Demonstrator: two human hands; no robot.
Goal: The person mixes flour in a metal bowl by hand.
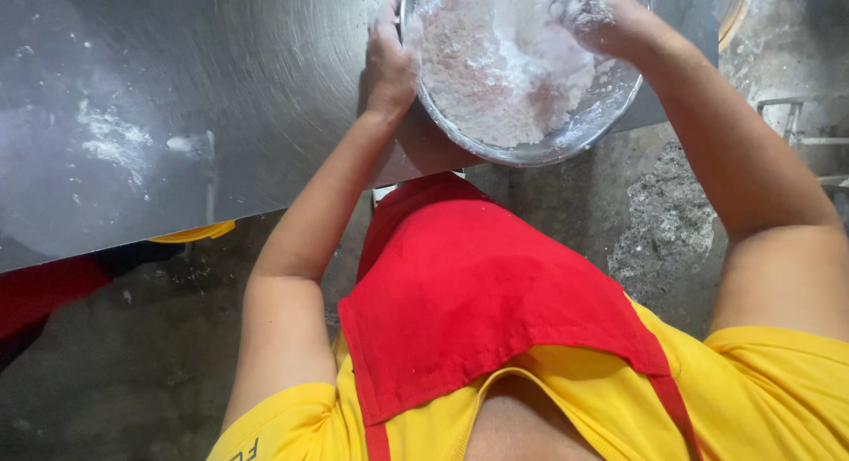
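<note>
A round metal bowl [566, 145] sits at the near edge of a steel table [221, 99], its rim hanging slightly past the edge. It holds a heap of white floury mix [495, 72]. My left hand [390, 59] grips the bowl's left rim. Inside the bowl at the top right, my right hand [594, 17] is coated in flour, its fingers curled in the mix; whether they hold a clump is unclear. I wear a red apron over a yellow shirt.
Flour smears [115, 143] lie on the table's left part. A yellow object [195, 233] peeks from under the table edge. Rough concrete floor [659, 222] lies below, with a metal frame [796, 125] at the right.
</note>
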